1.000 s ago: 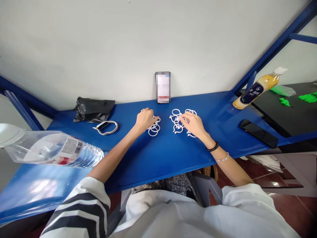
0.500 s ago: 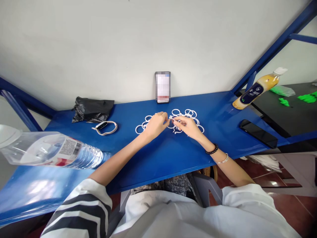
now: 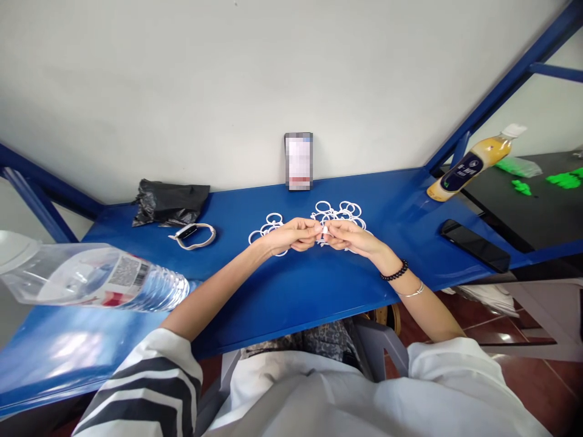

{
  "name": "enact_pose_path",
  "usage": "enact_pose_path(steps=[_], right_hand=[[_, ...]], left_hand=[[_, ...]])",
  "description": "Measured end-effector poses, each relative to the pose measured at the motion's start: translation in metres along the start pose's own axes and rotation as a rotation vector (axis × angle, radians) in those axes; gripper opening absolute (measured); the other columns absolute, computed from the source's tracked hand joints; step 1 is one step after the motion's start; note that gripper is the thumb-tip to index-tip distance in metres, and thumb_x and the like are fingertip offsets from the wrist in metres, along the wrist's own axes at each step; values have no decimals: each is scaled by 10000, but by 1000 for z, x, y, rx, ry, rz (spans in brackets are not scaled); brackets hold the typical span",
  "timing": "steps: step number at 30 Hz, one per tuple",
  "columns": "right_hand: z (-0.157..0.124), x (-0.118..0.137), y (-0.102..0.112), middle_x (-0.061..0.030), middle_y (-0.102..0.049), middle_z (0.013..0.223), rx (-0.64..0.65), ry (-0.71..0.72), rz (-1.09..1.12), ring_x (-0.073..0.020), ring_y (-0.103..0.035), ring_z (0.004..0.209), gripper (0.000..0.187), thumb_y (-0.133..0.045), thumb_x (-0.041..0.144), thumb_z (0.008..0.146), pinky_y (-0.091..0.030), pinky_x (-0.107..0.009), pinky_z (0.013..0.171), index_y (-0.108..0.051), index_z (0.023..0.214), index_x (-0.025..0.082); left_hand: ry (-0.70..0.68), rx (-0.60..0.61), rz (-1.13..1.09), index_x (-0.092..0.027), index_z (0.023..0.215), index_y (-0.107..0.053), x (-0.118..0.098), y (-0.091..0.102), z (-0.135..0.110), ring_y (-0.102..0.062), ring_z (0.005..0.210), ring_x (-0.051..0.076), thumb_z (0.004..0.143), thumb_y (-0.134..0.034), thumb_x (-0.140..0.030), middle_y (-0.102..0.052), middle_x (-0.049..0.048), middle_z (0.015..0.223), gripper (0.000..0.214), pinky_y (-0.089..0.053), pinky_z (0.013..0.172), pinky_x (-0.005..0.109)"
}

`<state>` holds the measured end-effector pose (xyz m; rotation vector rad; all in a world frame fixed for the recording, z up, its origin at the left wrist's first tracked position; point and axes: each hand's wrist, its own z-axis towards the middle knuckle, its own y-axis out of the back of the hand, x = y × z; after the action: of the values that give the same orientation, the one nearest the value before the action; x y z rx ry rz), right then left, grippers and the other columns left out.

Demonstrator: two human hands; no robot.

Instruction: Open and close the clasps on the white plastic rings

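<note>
My left hand (image 3: 297, 234) and my right hand (image 3: 348, 235) meet fingertip to fingertip above the blue table, both closed in a pinch. Between them shows a bit of a small white plastic ring (image 3: 325, 230), mostly covered by the fingers. Just behind my right hand lies a loose heap of white plastic rings (image 3: 348, 209) with small knob-like ends, partly hidden by the hand. A smaller group of white rings (image 3: 274, 217) rests beside and partly under my left hand.
A phone (image 3: 299, 161) leans on the wall behind the hands. To the left are a black plastic bag (image 3: 170, 201), a watch (image 3: 195, 237) and a large clear bottle (image 3: 100, 276). A drink bottle (image 3: 471, 167) and a dark phone (image 3: 476, 246) are on the right of the blue table (image 3: 296, 297).
Both hands have come down slightly toward me and closed together around the white piece. My left hand has turned, and more of the left group of rings shows.
</note>
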<state>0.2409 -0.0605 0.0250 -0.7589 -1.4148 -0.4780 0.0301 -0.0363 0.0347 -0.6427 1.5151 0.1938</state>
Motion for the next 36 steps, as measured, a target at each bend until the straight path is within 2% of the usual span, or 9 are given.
enact_pose_path(steps=[8, 14, 18, 20, 22, 25, 27, 31, 36], right_hand=[[2, -1, -2, 94, -421, 559, 59, 85, 43, -8, -199, 391, 326, -664, 478, 877, -159, -200, 406, -592, 801, 170], [-1, -1, -1, 109, -325, 507, -11, 68, 83, -24, -164, 396, 452, -742, 590, 748, -185, -215, 417, -514, 700, 202], [-2, 2, 3, 115, -254, 519, -95, 79, 35, -35, -148, 394, 406, -667, 595, 816, -186, -211, 406, -537, 771, 213], [-3, 5, 5, 104, -299, 550, -154, 83, -87, -38, -184, 396, 365, -607, 566, 874, -183, -211, 400, -582, 849, 202], [-3, 7, 6, 73, -402, 604, -245, 87, -291, -44, -271, 418, 365, -562, 546, 908, -220, -213, 408, -621, 902, 186], [-1, 5, 7, 6, -566, 701, -434, 130, -731, -80, -422, 502, 350, -520, 489, 941, -312, -233, 472, -660, 876, 176], [0, 1, 7, -34, -652, 795, -529, 151, -1043, -110, -494, 569, 305, -501, 406, 961, -350, -254, 532, -678, 863, 178], [2, -7, 9, -66, -704, 946, -551, 112, -1360, -145, -572, 654, 243, -498, 301, 961, -374, -272, 580, -701, 893, 187], [2, -10, 10, -69, -692, 996, -584, 140, -1367, -139, -573, 640, 249, -486, 303, 967, -381, -267, 554, -700, 912, 188]], left_hand=[[-129, -7, 15, -167, 675, -502, 10, -6, 6, -182, 419, 29, 756, -709, -614, -272, -96, 477, 499, -139, 445, 203], [-151, -97, -33, -186, 650, -434, 8, -14, 7, -180, 414, 25, 613, -776, -675, -264, -98, 497, 598, -165, 444, 211], [-180, -112, 11, -183, 690, -442, 0, -12, 6, -219, 411, 22, 727, -700, -666, -287, -92, 531, 548, -188, 430, 197], [-177, -129, 143, -169, 804, -534, -4, -5, 3, -353, 444, 45, 820, -601, -655, -412, -55, 587, 491, -266, 433, 196], [-168, -201, 376, -156, 997, -597, -6, 8, -1, -541, 589, 99, 900, -503, -600, -593, 39, 800, 464, -404, 493, 221], [-183, -480, 804, -166, 1141, -615, -7, 34, -11, -638, 830, 150, 939, -465, -387, -604, 117, 1188, 335, -520, 642, 263], [-109, -629, 1114, -152, 1033, -675, -4, 51, -19, -635, 936, 188, 913, -470, -266, -644, 112, 1107, 263, -527, 795, 306], [96, -635, 1413, -152, 938, -715, 3, 70, -33, -622, 990, 248, 885, -540, -284, -676, 123, 1044, 225, -489, 898, 373], [149, -541, 1516, -158, 836, -716, 9, 71, -35, -625, 898, 239, 827, -614, -252, -689, 118, 967, 140, -479, 829, 343]])
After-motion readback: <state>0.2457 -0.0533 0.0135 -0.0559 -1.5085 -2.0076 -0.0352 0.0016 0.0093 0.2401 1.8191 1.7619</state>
